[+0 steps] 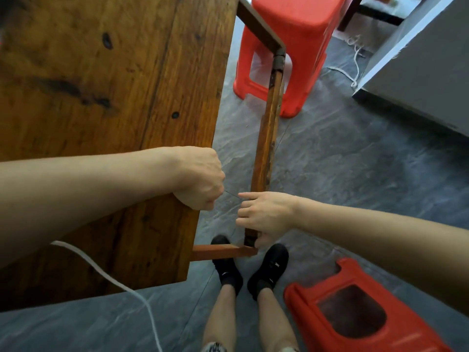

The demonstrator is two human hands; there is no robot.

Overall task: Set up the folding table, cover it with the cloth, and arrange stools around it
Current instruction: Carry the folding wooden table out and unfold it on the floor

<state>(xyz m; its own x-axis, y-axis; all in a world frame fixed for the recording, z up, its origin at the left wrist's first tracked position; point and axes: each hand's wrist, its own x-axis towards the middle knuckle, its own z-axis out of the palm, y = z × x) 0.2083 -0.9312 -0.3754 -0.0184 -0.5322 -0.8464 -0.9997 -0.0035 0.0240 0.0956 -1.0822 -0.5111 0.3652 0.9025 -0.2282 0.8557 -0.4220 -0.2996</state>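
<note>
The knotty brown wooden tabletop (pixel 101 97) fills the upper left of the frame. The left hand (pixel 203 179), at centre, is curled on the tabletop's edge. The right hand (pixel 264 214) grips the wooden folding leg frame (pixel 266 138). One red plastic stool (pixel 291 47) stands at top centre, another (pixel 355 308) lower right
</note>
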